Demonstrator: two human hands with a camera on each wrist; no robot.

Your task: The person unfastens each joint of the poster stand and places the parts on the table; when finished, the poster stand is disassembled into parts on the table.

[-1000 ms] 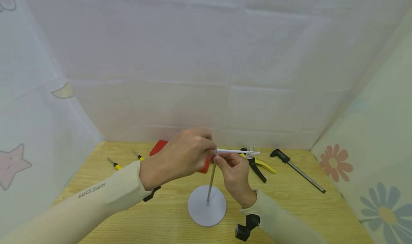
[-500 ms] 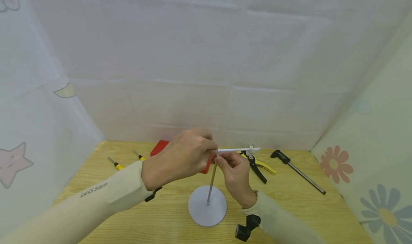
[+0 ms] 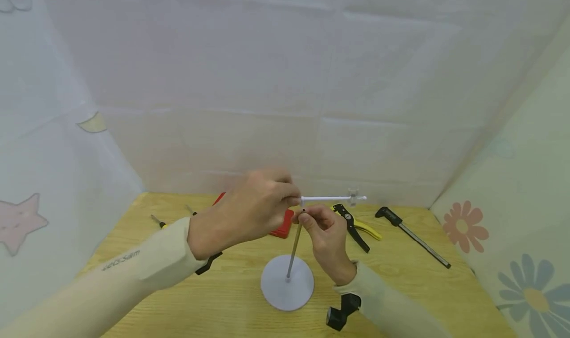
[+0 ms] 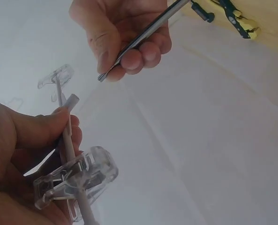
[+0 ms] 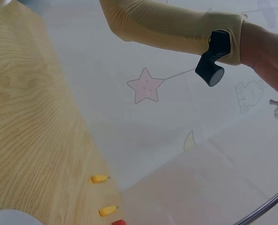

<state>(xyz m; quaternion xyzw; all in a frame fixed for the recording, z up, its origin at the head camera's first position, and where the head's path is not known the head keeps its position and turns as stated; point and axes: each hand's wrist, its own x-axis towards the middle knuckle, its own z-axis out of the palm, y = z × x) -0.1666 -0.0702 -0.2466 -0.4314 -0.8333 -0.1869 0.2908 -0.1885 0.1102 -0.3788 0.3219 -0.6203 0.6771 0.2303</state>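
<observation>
The left hand (image 3: 251, 212) pinches the white crossbar (image 3: 327, 199), lying crosswise just above, not touching, the tip (image 4: 102, 77) of the metal rod (image 3: 294, 251) that the right hand (image 3: 328, 241) grips above the round base (image 3: 287, 298)

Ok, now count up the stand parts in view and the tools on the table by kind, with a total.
Round white base: 1
Metal rod: 1
White crossbar: 1
Clear clips: 2
Yellow-handled tools: 2
Black-and-yellow pliers: 1
Caliper: 1
Total: 9
Left out: red shapes, partly hidden; I can't tell if one thing or two.
</observation>
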